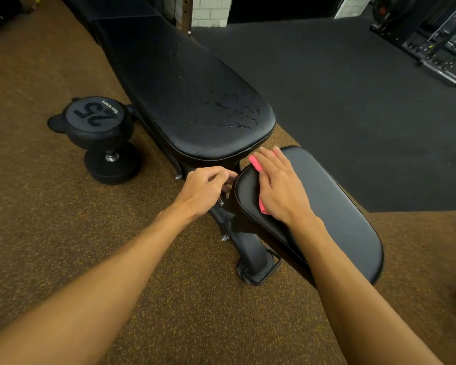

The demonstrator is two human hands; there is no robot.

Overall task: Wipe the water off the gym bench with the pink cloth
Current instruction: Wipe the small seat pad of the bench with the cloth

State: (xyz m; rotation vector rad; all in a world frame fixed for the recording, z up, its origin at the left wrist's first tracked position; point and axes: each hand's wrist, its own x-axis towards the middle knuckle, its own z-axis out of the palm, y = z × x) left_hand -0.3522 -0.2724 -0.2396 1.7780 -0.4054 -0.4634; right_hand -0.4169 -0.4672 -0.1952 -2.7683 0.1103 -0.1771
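Head view: the pink cloth [256,162] is pressed flat onto the far-left end of the seat pad [334,214] by the right hand [279,188], fingers extended. The left hand [204,189] is curled beside the pad's edge; whether anything is grasped cannot be told. Water droplets [232,111] are seen on the back pad [174,83].

Pink cloth [256,161]: bright pink, plain, no print showing.
Bench back pad [190,83]: matte black, mottled at the near end with water droplets [237,111] and thin streaks that glint pale.
Seat pad [337,206]: black, smooth sheen, unmarked.
Bench frame [249,248]: black, with silver bolts.
Dumbbell [103,143]: black heads. The end disc is grey with a darker "25" and small pale lettering, and the handle is chrome silver.
Floor [50,219]: brown with dense yellow-ochre speckle.
Mat [353,114]: dark charcoal, looks uniform, possibly finely flecked; too dim to tell.
Brick pillar [211,11]: white with grey mortar lines.
Rack [437,72]: silver-grey bars.
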